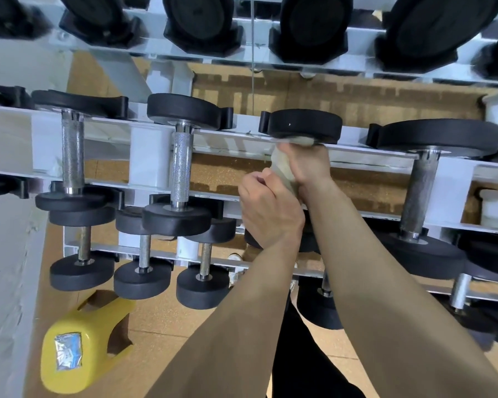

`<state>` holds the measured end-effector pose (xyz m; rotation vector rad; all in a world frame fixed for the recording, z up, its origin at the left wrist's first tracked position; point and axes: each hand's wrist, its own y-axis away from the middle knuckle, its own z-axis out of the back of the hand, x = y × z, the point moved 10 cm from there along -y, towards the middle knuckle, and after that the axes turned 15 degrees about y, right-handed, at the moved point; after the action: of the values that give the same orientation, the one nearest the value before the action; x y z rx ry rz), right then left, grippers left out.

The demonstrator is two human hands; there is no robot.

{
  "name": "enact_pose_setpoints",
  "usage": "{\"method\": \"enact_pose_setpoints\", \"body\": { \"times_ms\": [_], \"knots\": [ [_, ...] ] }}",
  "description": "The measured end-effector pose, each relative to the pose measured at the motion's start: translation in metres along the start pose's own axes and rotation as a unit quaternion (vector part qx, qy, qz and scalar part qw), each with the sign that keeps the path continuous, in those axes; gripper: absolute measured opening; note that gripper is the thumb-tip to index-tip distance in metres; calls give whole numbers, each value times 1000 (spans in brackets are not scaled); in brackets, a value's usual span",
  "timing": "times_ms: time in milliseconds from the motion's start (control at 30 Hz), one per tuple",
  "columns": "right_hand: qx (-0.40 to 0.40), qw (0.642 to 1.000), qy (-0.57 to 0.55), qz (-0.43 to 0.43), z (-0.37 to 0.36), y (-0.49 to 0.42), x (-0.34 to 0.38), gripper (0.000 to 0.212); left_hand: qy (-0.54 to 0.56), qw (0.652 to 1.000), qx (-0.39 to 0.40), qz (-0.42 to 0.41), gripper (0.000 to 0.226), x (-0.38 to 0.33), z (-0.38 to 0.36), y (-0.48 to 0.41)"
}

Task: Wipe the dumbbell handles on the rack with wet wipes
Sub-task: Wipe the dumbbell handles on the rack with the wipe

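Wiping dumbbell [304, 125] | right hand [306, 165] fingers curl round wipe [282, 168]; left hand [268, 209] seemingly grips it below | best: twist fully, cover handle end to end.

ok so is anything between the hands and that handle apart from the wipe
Nothing visible except the wet wipe itself. The right hand grips it round the handle just under the far weight head, and the left hand grips it nearer the person. The handle is hidden beneath them.
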<state>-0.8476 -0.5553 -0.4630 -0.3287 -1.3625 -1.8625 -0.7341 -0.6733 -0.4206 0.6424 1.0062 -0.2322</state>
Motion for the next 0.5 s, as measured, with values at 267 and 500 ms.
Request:
{"method": "enact_pose_setpoints", "body": {
  "times_ms": [267,500],
  "knots": [
    [295,930,-200,-95,-43,11,-28,16,18,999,-9,-33,48,-4,2,1],
    [151,983,105,11,-13,20,-39,24,21,1000,-1,-11,42,1,0,0]
  ]
}}
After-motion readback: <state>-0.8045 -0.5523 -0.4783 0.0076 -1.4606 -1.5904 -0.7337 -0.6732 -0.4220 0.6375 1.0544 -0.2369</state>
